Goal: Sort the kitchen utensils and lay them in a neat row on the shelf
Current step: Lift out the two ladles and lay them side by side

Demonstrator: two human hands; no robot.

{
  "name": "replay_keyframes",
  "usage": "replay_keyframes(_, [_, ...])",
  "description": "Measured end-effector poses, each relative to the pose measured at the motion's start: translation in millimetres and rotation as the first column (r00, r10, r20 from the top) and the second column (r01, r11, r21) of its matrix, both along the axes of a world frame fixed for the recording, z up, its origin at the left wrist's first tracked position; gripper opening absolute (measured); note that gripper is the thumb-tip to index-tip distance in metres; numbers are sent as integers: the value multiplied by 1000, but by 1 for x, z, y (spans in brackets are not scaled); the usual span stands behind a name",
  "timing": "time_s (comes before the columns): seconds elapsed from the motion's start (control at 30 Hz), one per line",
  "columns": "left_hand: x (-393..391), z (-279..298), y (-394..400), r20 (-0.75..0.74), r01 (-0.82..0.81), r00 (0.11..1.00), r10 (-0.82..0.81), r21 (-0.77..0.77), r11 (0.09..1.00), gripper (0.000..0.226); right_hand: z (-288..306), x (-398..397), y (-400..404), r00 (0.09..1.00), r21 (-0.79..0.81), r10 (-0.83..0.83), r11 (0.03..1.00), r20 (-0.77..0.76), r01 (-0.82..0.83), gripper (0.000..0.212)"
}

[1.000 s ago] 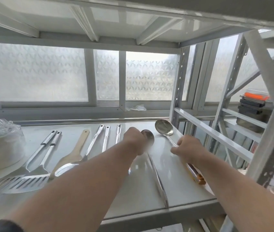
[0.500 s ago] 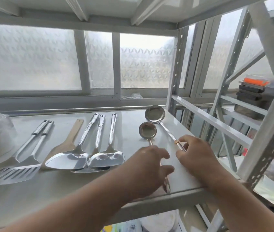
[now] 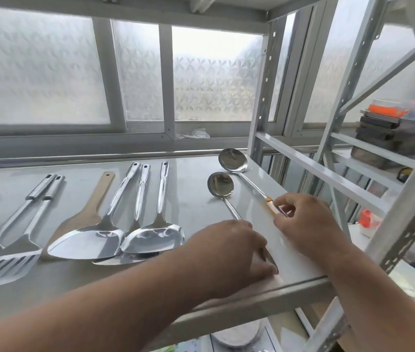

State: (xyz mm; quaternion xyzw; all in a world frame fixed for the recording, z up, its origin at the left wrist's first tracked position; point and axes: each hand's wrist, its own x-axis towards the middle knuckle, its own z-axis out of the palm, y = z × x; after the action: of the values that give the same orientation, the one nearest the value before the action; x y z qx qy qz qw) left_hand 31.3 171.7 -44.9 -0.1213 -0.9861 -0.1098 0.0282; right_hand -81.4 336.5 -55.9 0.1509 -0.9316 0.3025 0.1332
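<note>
On the left of the shelf (image 3: 191,207) lay two slotted turners (image 3: 11,240), side by side with handles nearly touching and pointing to the window. Their blades reached close to the front edge; a bump from the forearm could push them off, I judged. Next to them lay a wooden spatula (image 3: 92,207), then three steel spatulas (image 3: 115,224), whose blades overlapped one another. Because they overlapped, moving one would probably drag its neighbours and spoil the row.

To the right lay the small ladle (image 3: 220,185), bowl up and away from the person. The left hand (image 3: 229,252) rested over the near part of its handle, fingers bent down onto it; whether they really gripped it or only pressed it I could not tell, because the hand hid the contact. The handle end was at the front edge of the shelf, so a pull toward the body could tip the ladle over the edge.

Furthest right lay the big ladle (image 3: 233,160), its bowl near the corner post (image 3: 262,97) and its handle running slantwise toward the right side of the shelf. The right hand (image 3: 308,222) pinched the copper-coloured part of this handle between thumb and fingers. The two ladles were not parallel. If the right hand turned the handle too fast, the bowl might strike the post or the small ladle, and smooth steel slides easily on this glossy surface.
</note>
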Motion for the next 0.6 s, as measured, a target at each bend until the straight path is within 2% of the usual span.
replay_keyframes(0.1, [-26,-6,-7,-17,-46,999,46,42,998,37,-1,-8,-3,1000,-29,-17,999,-6,17,27])
replay_keyframes(0.3, [-38,-27,-15,-44,-63,997,70,154,986,39,-9,-9,-3,999,-91,-29,995,-26,27,26])
replay_keyframes(0.43, [-38,-34,-14,-90,-63,993,80,183,981,41,-9,-8,-4,999,-109,-34,994,-12,32,27])
replay_keyframes(0.6, [-35,-33,-11,-147,-20,988,47,175,984,30,-12,-10,-5,998,-70,-50,996,-34,47,31])
